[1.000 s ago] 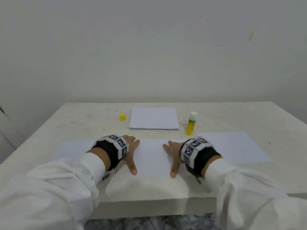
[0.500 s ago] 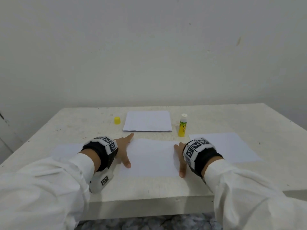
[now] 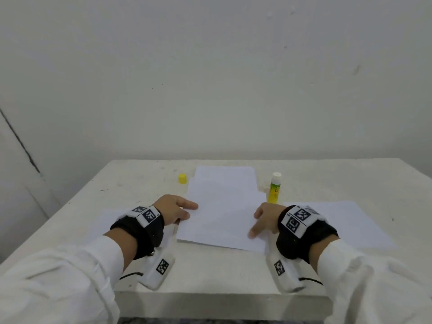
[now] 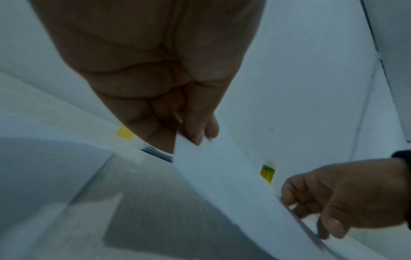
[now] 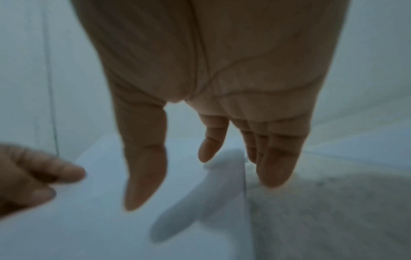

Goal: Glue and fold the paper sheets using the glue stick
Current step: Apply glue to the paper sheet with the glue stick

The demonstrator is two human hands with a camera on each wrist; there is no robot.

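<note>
A white folded paper sheet lies at the table's middle, its far end over the stack behind it. My left hand pinches its left edge between thumb and fingers, and the left wrist view shows that edge raised off the table under the pinch. My right hand hovers at the sheet's right edge with straight, relaxed fingers, casting a shadow on the paper. The uncapped green-and-yellow glue stick stands upright just beyond my right hand.
The yellow cap sits at the back left of a paper stack. One loose sheet lies flat to the right, another to the left under my left wrist. The table's front edge is near my forearms.
Both hands lay flat on the middle sheet before. Now my left hand has pinched and lifted its left edge, my right hand has risen off it, and the sheet has shifted toward the back stack.
</note>
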